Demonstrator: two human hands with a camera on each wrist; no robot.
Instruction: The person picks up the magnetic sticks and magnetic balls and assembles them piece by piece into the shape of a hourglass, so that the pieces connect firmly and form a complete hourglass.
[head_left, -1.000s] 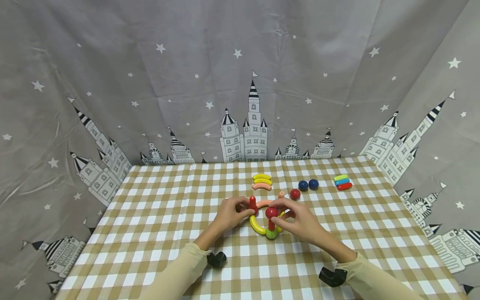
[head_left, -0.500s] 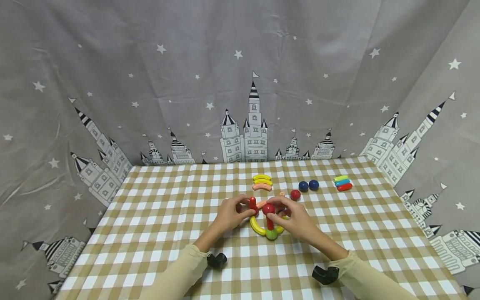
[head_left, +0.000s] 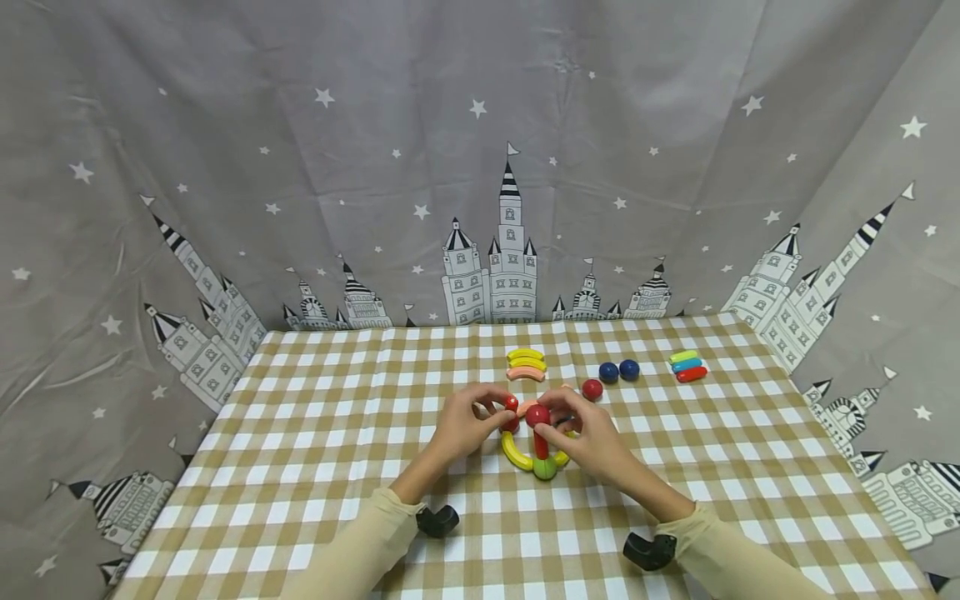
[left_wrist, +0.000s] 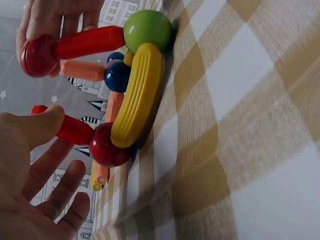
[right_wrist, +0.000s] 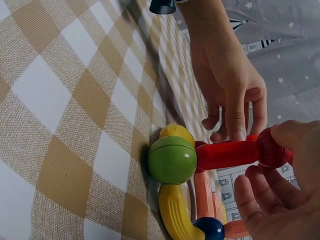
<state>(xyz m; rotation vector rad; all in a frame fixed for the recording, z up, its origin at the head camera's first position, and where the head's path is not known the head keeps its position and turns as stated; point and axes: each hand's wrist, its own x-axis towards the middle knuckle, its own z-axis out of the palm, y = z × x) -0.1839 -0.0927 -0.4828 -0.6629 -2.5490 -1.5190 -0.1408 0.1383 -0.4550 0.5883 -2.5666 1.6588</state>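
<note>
My left hand [head_left: 467, 421] pinches a short red rod [left_wrist: 75, 131] between thumb and finger. That rod stands on a dark red ball [left_wrist: 107, 146] at the left of a ring of toy pieces. In my right hand [head_left: 592, 433], thumb and fingers grip another red ball [right_wrist: 270, 150] on top of a second red rod [right_wrist: 227, 154], which rises from the green ball [head_left: 545, 469] at the ring's near side. Yellow curved bars [head_left: 517, 452] join the green ball on both sides. A blue ball [left_wrist: 117, 75] with an upright orange rod [left_wrist: 82, 70] sits on the ring's right.
Behind the ring lie stacked yellow and orange curved bars [head_left: 527, 364]. A loose red ball [head_left: 592, 389] and two blue balls [head_left: 618, 371] are farther right. Green, blue and red rods [head_left: 687, 365] lie at the back right of the checked tablecloth [head_left: 315, 450].
My right hand and the red ball it grips have shifted slightly left. The left red rod, upright before, now shows its top end tipped toward me, with my left fingers higher on it.
</note>
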